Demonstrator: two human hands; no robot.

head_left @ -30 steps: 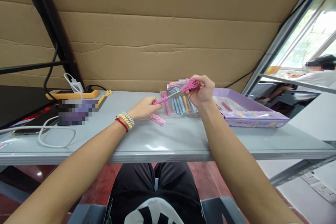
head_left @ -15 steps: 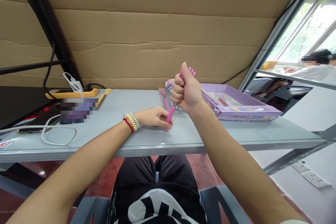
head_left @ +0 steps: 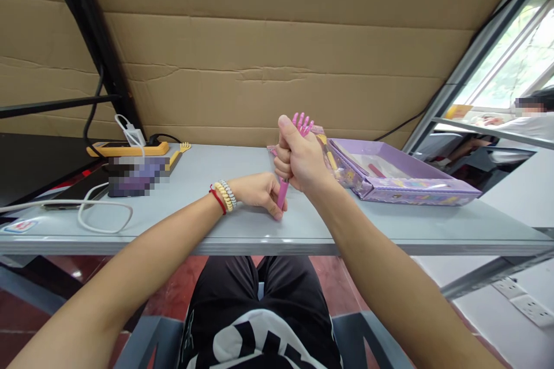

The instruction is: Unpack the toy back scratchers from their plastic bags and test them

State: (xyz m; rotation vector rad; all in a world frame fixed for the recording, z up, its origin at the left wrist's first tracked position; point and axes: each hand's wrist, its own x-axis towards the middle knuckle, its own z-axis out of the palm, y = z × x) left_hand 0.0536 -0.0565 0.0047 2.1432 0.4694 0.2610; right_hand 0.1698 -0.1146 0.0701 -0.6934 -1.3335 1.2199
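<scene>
A pink back scratcher (head_left: 283, 193) with a hand-shaped claw stands nearly upright over the desk. My right hand (head_left: 300, 155) is closed in a fist round its upper part, thumb up, with the claw's fingers showing above. Lower down, my left hand (head_left: 262, 191) pinches the pink handle close to the desk top. Bracelets circle the left wrist. Behind my right hand lies clear plastic packaging (head_left: 344, 176) with a yellow back scratcher (head_left: 331, 160) in it, partly hidden.
An open purple box (head_left: 418, 191) lies to the right on the grey desk (head_left: 216, 230). At left are another yellow back scratcher (head_left: 174, 157), a blurred phone (head_left: 136, 179), a yellow power strip (head_left: 151, 149) and a white cable (head_left: 123, 225). Cardboard (head_left: 277, 46) lines the back. Another person (head_left: 523, 124) sits far right.
My right hand has tilted and shifted slightly left and down, and the back scratcher now stands more upright. The view has shifted a little; both hands keep their grip.
</scene>
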